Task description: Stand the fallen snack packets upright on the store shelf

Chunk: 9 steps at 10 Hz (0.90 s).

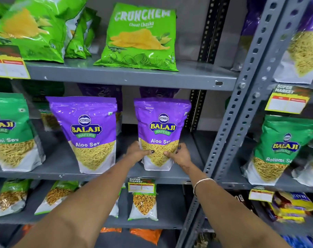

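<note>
A purple Aloo Sev packet (pixel 162 122) stands upright on the middle grey shelf (pixel 62 163), near the right upright. My left hand (pixel 136 153) grips its lower left side, thumb across the front. My right hand (pixel 180 155) grips its lower right side. A second purple Aloo Sev packet (pixel 88 133) stands upright to the left, a gap between them. More purple packets (pixel 102 92) show behind both. On the top shelf a green Crunchem packet (pixel 139 38) stands upright.
Green Ratlami Sev packets stand at the far left (pixel 10 133) and on the neighbouring rack (pixel 279 149). A slotted grey post (pixel 241 108) divides the racks. Price tags (pixel 141 185) hang on shelf edges. Smaller packets (pixel 144 205) line the shelf below.
</note>
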Each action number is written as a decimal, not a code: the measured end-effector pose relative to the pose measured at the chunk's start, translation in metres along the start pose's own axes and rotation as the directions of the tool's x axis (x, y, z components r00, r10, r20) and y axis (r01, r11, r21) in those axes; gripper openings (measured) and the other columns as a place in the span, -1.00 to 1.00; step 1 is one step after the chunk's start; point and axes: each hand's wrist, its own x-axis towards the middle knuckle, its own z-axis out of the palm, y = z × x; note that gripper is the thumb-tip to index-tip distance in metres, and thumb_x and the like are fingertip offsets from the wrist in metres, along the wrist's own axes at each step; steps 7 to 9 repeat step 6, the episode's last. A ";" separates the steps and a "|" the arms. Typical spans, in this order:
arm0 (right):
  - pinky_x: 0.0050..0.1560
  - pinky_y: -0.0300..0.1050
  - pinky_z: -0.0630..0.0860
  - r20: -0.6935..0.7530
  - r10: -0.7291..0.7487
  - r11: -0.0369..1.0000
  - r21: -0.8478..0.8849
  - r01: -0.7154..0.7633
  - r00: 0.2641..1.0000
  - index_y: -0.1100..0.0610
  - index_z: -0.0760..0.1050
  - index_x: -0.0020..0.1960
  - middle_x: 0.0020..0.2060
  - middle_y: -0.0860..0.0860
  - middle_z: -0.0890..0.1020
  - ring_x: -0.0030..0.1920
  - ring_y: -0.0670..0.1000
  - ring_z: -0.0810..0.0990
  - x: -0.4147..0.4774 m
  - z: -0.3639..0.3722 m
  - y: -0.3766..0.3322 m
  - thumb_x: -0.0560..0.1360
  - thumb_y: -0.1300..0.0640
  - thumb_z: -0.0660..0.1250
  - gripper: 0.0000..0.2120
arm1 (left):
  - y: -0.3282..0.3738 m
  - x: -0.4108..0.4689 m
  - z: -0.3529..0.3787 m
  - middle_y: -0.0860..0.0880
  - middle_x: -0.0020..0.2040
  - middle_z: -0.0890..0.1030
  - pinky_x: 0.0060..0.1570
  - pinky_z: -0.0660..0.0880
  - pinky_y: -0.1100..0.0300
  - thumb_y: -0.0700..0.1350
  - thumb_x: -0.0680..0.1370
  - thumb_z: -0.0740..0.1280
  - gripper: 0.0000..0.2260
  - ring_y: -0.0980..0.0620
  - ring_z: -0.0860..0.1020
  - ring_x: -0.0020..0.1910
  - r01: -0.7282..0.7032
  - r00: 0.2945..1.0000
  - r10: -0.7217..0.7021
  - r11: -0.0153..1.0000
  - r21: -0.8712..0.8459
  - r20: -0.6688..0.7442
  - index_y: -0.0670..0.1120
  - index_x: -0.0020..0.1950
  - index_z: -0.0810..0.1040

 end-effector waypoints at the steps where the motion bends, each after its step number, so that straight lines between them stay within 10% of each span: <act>1: 0.25 0.10 0.49 -0.001 0.007 1.000 -0.012 -0.007 1.000 0.33 0.29 0.28 0.22 0.24 0.54 0.23 0.19 0.52 -0.012 -0.001 -0.001 0.29 0.20 0.56 -0.32 | -0.003 -0.007 -0.003 -0.21 0.15 0.64 0.19 0.52 -0.05 -0.12 0.33 0.53 -0.57 -0.15 0.60 0.14 -0.004 1.000 0.004 1.000 0.014 0.024 -0.23 0.12 0.53; 9: 0.47 0.12 0.23 -0.142 -0.086 0.992 -0.106 0.071 0.986 0.27 0.03 0.49 0.47 0.22 0.24 0.48 0.18 0.20 -0.046 0.002 -0.021 0.35 -0.05 0.47 -0.07 | 0.006 -0.046 -0.015 -0.21 0.41 0.34 0.34 0.33 -0.06 0.01 0.43 0.41 -0.33 -0.18 0.32 0.40 -0.220 0.963 0.252 0.938 0.268 -0.090 -0.21 0.43 0.23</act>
